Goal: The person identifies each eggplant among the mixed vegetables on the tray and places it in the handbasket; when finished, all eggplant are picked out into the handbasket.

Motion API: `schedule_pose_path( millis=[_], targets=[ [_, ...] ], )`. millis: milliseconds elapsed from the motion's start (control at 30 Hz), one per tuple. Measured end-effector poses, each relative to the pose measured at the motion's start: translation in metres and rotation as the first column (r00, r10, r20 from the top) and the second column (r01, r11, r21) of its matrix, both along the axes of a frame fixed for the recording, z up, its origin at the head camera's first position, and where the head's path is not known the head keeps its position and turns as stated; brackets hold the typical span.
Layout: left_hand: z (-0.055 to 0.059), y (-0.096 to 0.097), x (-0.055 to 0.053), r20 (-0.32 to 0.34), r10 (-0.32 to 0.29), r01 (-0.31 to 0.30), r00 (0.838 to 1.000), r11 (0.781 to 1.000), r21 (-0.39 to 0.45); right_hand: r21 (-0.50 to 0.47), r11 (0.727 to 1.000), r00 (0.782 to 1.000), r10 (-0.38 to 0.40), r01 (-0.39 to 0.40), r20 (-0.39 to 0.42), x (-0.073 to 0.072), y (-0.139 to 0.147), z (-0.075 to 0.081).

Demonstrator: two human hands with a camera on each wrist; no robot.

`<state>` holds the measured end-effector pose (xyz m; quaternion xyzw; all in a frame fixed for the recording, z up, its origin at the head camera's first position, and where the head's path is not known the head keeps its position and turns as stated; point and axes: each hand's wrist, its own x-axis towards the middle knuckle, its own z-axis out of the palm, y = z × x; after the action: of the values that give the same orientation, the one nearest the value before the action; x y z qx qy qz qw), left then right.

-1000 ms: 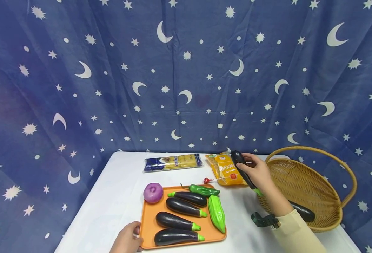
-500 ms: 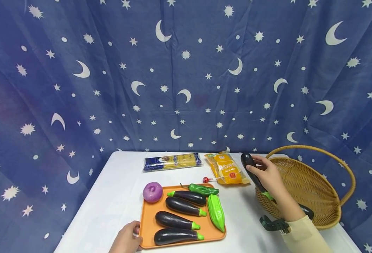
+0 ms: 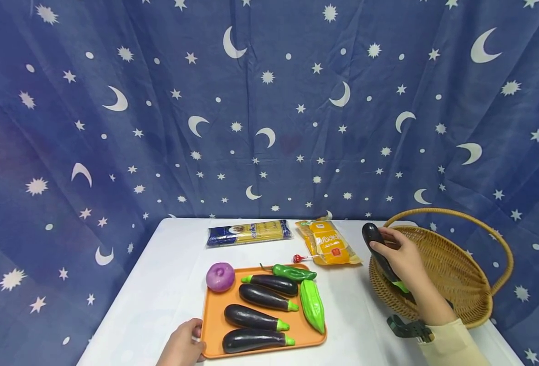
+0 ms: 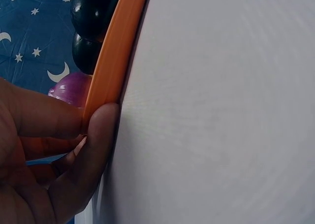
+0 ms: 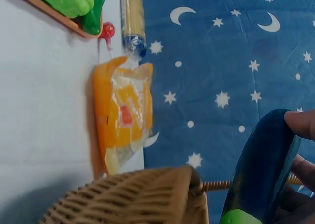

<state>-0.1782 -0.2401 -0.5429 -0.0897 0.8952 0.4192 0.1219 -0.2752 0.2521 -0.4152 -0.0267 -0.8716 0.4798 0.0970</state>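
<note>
A blue curtain (image 3: 278, 127) is hanging in folds beyond the far edge of the white desk (image 3: 164, 284) and spreading past both side edges, showing me pale moons, stars and dots. Soft light is falling across the desk, its far-left corner curving smoothly.

The head view's bottom edge cuts off your left hand (image 3: 183, 343); your right forearm (image 3: 427, 300) hides most of a dark object (image 3: 450, 304) in the basket (image 3: 448, 256). In the right wrist view, your right hand (image 5: 301, 172) and the held eggplant (image 5: 261, 170) are cropped. The orange bag's (image 3: 328, 243) smallest print is illegible.
</note>
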Motion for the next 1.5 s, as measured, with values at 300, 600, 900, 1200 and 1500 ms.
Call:
schedule_pose_path(
  millis=[300,600,900,1200,1500],
  targets=[
    [-0.002,-0.001,-0.001,-0.001,-0.007,0.007,1.0,1.0,-0.001,0.029,0.999,1.0,-0.023,0.023,-0.002,0.006,0.014,-0.001],
    [0.0,0.0,-0.001,0.01,0.001,-0.001,1.0,1.0,-0.005,0.06,0.997,0.999,-0.041,0.042,-0.02,0.013,0.036,-0.006],
    [0.002,0.002,-0.001,0.032,0.014,-0.013,0.999,0.999,-0.03,0.132,0.988,0.997,-0.081,0.081,-0.003,0.013,0.053,-0.016],
    [0.002,0.004,-0.001,0.038,0.016,-0.015,0.999,1.0,-0.022,0.164,0.982,0.995,-0.1,0.096,0.015,0.014,0.061,-0.025],
    [0.001,0.003,-0.001,0.011,0.002,-0.002,1.0,1.0,-0.006,0.218,0.974,0.996,-0.076,0.064,0.049,0.014,0.074,-0.031]
  ],
)
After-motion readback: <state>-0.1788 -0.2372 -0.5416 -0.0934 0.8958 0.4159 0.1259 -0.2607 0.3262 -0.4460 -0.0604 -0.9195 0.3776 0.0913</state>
